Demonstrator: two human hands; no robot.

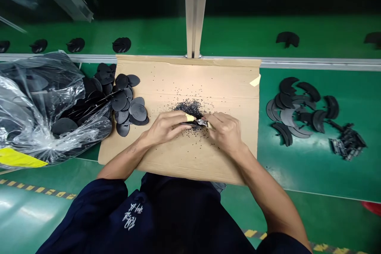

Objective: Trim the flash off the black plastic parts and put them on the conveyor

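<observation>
as two hands (166, 127) (224, 131) hold one blade (201, 122), black crumbs (190, 108) (countless) lie

Cardboard (226, 87) between plastic bag (38, 103) and curved pieces (297, 107)

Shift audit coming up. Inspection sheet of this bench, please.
Surface: cardboard sheet on green bench, peppered with black granules.
Job's things: yellow-taped metal blade and black piece above a heap of black shavings.
Clutter: black discs beside clear plastic bag; black crescents; black scraps.
Grippers: left hand and right hand, both bare, gripping at the blade.
Cables: nothing seen.
Surroundings: metal rail; black pieces on a green belt beyond.
</observation>
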